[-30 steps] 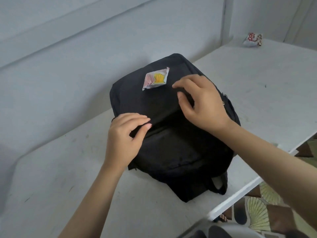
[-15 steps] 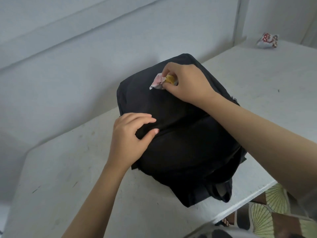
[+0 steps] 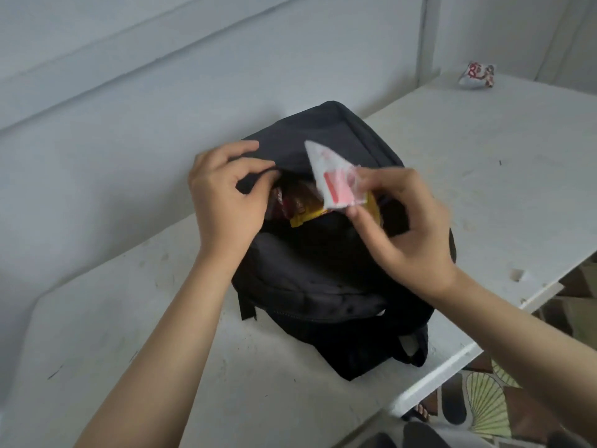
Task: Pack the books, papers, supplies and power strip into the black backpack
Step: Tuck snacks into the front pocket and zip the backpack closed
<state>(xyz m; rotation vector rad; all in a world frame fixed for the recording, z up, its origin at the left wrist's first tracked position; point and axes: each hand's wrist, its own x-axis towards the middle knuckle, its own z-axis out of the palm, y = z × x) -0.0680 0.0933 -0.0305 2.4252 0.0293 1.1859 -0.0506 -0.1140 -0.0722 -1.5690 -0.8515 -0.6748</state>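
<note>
A white table [image 3: 452, 176] set against a pale wall [image 3: 129, 108] carries everything here, its surface scuffed with small dark marks. The black backpack [image 3: 323, 279] lies flat near the table's front edge, its top end pointing toward the wall and its straps [image 3: 410, 347] trailing over the near side of the table. A pocket on the backpack gapes open across its upper half, and inside it sit packets in yellow, red and brown wrappers [image 3: 300, 205], partly hidden by both hands. The left hand [image 3: 226, 195] is at the backpack's left side, its grip clenched on the fabric edge of the open pocket, pulling that flap up and away. The right hand [image 3: 410, 227] hovers over the backpack's right half, its grip pinching a small white and pink packet [image 3: 329, 179] between thumb and fingertips; the packet is held tilted just above the pocket opening, its pointed corner sticking up over the backpack's dark top panel. The motion blur on it hides any print. Well apart from the backpack, at the far right corner of the table by the wall, lies 1 crumpled white and red wrapper [image 3: 477, 75]. Below the table's front edge, right of the backpack, a floor with fan-shaped patterns [image 3: 484, 402] shows.
</note>
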